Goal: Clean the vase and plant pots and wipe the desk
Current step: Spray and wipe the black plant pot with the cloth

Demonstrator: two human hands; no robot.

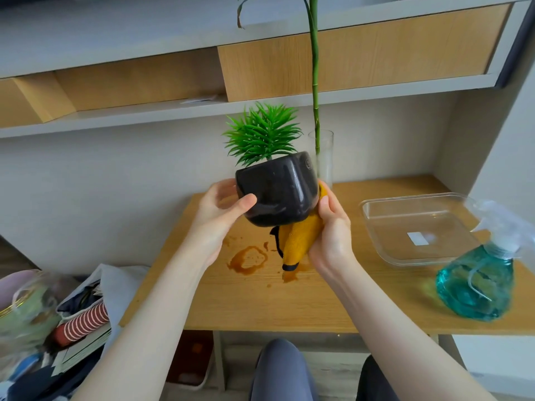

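Your left hand (223, 209) grips the black plant pot (278, 189), tilted above the tabletop (231, 299) | your right hand (330, 230) presses a yellow cloth (301, 241) against its side | glass vase (324, 157) behind | brown stains (249, 259) below.

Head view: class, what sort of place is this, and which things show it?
Probably a home study corner: a wooden desk set against the wall, wall shelves above it, and a bag of clutter on the floor beside it.
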